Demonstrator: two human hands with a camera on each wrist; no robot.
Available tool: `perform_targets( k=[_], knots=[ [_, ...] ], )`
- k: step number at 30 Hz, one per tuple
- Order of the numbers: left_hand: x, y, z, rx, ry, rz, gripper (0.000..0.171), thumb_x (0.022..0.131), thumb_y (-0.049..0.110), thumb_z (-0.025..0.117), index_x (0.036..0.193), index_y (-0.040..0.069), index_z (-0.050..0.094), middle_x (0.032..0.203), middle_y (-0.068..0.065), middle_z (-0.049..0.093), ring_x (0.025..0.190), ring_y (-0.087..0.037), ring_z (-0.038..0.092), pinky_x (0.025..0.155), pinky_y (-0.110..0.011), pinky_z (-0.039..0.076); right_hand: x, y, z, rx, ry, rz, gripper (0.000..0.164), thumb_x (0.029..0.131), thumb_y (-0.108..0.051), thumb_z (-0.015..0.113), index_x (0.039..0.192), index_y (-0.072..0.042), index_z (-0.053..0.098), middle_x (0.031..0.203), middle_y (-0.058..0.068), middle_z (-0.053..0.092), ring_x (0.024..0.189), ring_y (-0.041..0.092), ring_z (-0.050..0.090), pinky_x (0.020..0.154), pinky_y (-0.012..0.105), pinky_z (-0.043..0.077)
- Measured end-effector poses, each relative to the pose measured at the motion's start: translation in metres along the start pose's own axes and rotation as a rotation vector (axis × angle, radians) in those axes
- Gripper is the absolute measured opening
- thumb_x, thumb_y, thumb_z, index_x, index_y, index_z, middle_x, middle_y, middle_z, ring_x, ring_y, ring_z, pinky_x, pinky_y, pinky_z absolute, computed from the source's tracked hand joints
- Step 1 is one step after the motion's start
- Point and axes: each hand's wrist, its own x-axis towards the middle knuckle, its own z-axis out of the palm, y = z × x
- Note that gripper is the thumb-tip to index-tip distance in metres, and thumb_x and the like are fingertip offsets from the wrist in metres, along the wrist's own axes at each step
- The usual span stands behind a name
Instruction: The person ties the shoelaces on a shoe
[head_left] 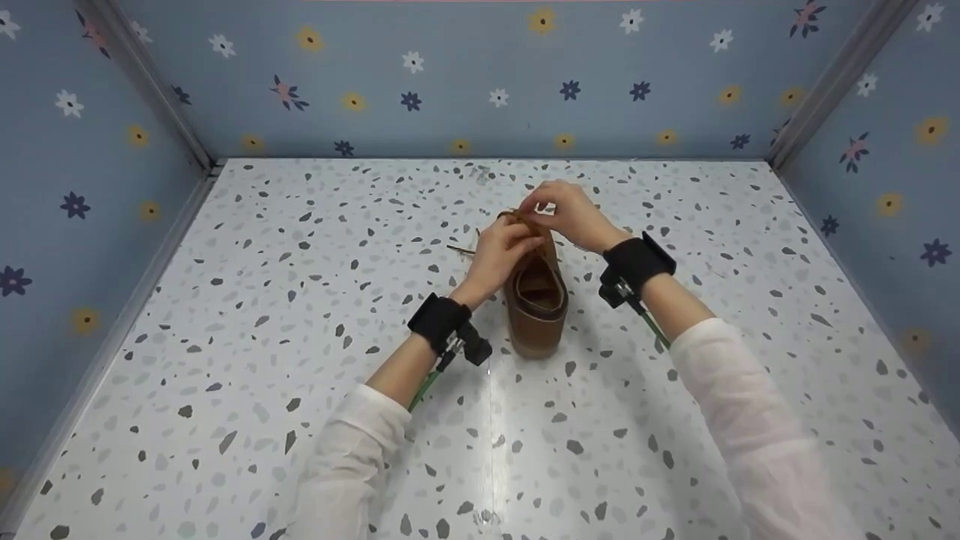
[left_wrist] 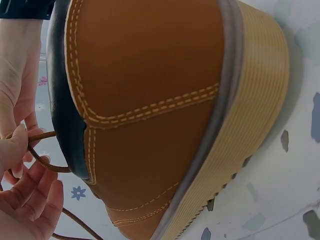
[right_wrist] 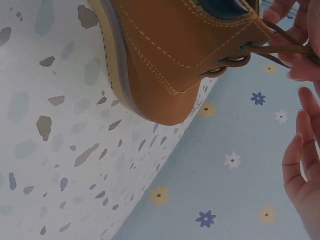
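Note:
A brown lace-up shoe (head_left: 536,330) stands upright on the floor, its heel toward me and its toe pointing away. Over its front, both hands work close together at the brown shoelace (right_wrist: 277,49). My left hand (head_left: 496,251) pinches the lace from the left side, with a loop showing by its fingers in the left wrist view. From the right, my right hand (head_left: 571,215) holds lace between thumb and fingertips, above the eyelets. One loose lace end (head_left: 460,249) sticks out to the left of the shoe. Fingers overlap and partly hide the lace crossing.
The speckled white surface (head_left: 262,315) spreads around the shoe. Blue flowered panels (head_left: 465,75) enclose it at the back and both sides. Black straps with small cameras (head_left: 641,264) sit on both wrists, with green cables running along the forearms.

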Motion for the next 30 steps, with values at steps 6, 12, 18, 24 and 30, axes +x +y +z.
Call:
perform_targets(
  k=[6,12,18,24,30],
  knots=[
    [-0.001,-0.001,-0.001,0.001,0.009,-0.012,0.010,0.063,0.020,0.055,0.067,0.011,0.057,0.071,0.003,0.041,0.065,-0.005,0.038,0.057,-0.017,0.030,-0.002,0.002,-0.001,-0.019,0.026,0.005,0.008,0.068,-0.014,0.051,0.075,-0.012,0.054,0.073,-0.005,0.048,0.068,0.007,0.039,0.059,0.021,0.030],
    [-0.002,-0.002,-0.002,0.029,0.023,-0.027,0.011,0.062,0.022,0.056,0.066,0.012,0.058,0.070,0.003,0.039,0.065,-0.006,0.036,0.057,-0.018,0.029,-0.007,0.004,-0.004,-0.045,0.069,0.043,0.008,0.069,-0.014,0.047,0.077,-0.011,0.048,0.073,-0.005,0.045,0.067,0.010,0.040,0.055,0.022,0.030],
    [-0.002,-0.001,-0.003,0.023,0.018,-0.046,0.014,0.062,0.023,0.055,0.068,0.012,0.058,0.071,0.003,0.039,0.066,-0.006,0.037,0.058,-0.018,0.029,-0.010,0.007,-0.006,-0.069,0.130,0.076,0.011,0.068,-0.013,0.047,0.078,-0.013,0.043,0.070,-0.007,0.044,0.064,0.009,0.040,0.049,0.020,0.030],
    [-0.002,-0.002,-0.003,-0.026,0.014,-0.046,0.014,0.062,0.021,0.055,0.069,0.009,0.058,0.069,0.002,0.041,0.063,-0.005,0.039,0.055,-0.017,0.031,-0.009,0.009,-0.008,-0.108,0.212,0.078,0.008,0.069,-0.011,0.045,0.076,-0.011,0.042,0.067,-0.006,0.041,0.061,0.007,0.039,0.052,0.019,0.031],
    [-0.002,-0.001,-0.004,-0.021,0.004,-0.074,0.013,0.063,0.022,0.054,0.068,0.011,0.058,0.067,0.004,0.042,0.061,-0.003,0.039,0.053,-0.016,0.032,-0.011,0.011,-0.013,-0.167,0.241,0.067,0.010,0.071,-0.011,0.045,0.080,-0.010,0.047,0.073,-0.005,0.043,0.063,0.007,0.039,0.054,0.019,0.030]
  ],
)
